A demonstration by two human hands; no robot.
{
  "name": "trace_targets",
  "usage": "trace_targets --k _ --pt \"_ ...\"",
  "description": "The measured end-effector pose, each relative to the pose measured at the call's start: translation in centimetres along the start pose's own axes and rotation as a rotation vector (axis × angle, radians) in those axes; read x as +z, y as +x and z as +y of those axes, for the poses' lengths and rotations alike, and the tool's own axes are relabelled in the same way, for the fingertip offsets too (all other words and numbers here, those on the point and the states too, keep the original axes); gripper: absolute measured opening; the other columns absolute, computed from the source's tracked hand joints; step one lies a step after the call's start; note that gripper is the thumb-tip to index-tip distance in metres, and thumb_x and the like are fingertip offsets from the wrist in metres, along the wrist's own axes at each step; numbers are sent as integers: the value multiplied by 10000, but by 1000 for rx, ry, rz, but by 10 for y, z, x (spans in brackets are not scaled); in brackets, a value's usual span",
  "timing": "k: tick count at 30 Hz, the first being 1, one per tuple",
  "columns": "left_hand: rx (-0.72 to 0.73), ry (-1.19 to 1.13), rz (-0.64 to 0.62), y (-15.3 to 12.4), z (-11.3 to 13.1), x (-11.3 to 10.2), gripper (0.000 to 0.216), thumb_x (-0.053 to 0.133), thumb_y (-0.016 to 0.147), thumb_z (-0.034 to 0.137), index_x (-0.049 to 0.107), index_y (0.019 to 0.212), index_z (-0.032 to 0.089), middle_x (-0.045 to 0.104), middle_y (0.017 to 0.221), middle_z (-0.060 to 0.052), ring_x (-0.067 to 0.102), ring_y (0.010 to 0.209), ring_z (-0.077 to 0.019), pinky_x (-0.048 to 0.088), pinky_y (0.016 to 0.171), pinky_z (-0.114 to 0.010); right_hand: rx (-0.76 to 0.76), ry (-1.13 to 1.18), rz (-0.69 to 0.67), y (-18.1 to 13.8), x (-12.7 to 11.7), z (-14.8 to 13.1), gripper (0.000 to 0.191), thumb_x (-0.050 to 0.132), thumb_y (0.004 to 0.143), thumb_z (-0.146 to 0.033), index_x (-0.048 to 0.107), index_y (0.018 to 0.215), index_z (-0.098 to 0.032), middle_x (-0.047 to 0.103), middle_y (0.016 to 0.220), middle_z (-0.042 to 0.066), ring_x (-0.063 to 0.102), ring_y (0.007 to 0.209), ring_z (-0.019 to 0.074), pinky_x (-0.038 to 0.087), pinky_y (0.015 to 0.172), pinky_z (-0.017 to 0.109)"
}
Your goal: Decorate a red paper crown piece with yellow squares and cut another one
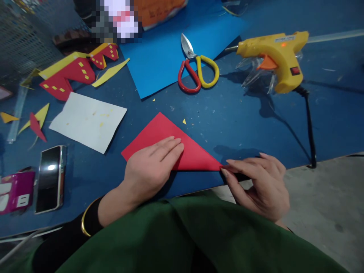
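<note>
A red paper sheet [159,132], folded into a triangle, lies on the blue table [227,121] near its front edge. My left hand [150,167] rests flat on the paper's lower middle, fingers stretched out together. At the triangle's right corner, my right hand [258,182] pinches the tip between thumb and fingers, with a dark object partly hidden under them.
Red-and-yellow scissors [197,70] lie on a blue sheet [170,49]. A yellow glue gun [275,57] stands at the right, its cord running to the edge. A white sheet [88,121], a phone [50,178], a pink box [15,191] and red-yellow paper crafts [71,72] are at the left.
</note>
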State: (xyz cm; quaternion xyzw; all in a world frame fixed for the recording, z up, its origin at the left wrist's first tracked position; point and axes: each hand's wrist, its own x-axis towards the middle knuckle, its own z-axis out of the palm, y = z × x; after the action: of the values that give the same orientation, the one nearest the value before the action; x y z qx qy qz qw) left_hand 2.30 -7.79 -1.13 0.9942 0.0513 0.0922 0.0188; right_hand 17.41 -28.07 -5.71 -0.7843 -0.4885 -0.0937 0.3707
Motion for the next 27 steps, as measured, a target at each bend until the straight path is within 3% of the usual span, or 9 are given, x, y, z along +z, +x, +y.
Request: trace_targets --k 3,5,7,10,15,27 --pt "92 36 -127 -1 7 -4 484 450 1040 382 571 1441 139 624 1420 -198 617 1280 -406 587 950 -509 8 8 -7 0 0 1 143 702 887 -209 656 1012 -260 733 713 -8 673 693 191 455 925 427" --pt "116 22 -203 0 12 -6 717 441 976 641 477 1530 188 534 1506 -224 538 1341 -476 548 978 -579 13 9 -8 -1 0 1 150 704 883 -207 661 1013 -269 740 725 -17 681 699 187 458 930 423" --pt "156 -12 -249 2 15 -8 842 433 895 758 393 1580 271 445 1582 -207 442 1417 -489 473 1056 -614 16 4 -7 -1 1 1 162 702 882 -206 663 1017 -284 745 731 -31 684 695 182 459 931 420" --pt "214 -51 -305 4 16 -7 844 475 874 754 313 1603 360 359 1643 -166 327 1491 -469 360 1137 -637 17 -3 -9 0 1 0 154 691 891 -215 664 1016 -302 752 741 -41 679 685 176 457 929 416" --pt "224 -78 -340 5 15 -3 843 477 875 761 300 1604 378 326 1664 -143 266 1525 -439 268 1177 -649 24 12 -4 2 0 0 148 697 884 -207 673 1003 -293 742 718 -48 684 691 169 456 934 407" --pt "276 -31 -359 3 11 0 881 413 897 772 176 1635 353 218 1700 -155 198 1544 -452 244 1179 -653 20 24 70 -13 -8 12 188 731 889 -193 643 1045 -251 779 814 -20 708 751 167 479 967 385"
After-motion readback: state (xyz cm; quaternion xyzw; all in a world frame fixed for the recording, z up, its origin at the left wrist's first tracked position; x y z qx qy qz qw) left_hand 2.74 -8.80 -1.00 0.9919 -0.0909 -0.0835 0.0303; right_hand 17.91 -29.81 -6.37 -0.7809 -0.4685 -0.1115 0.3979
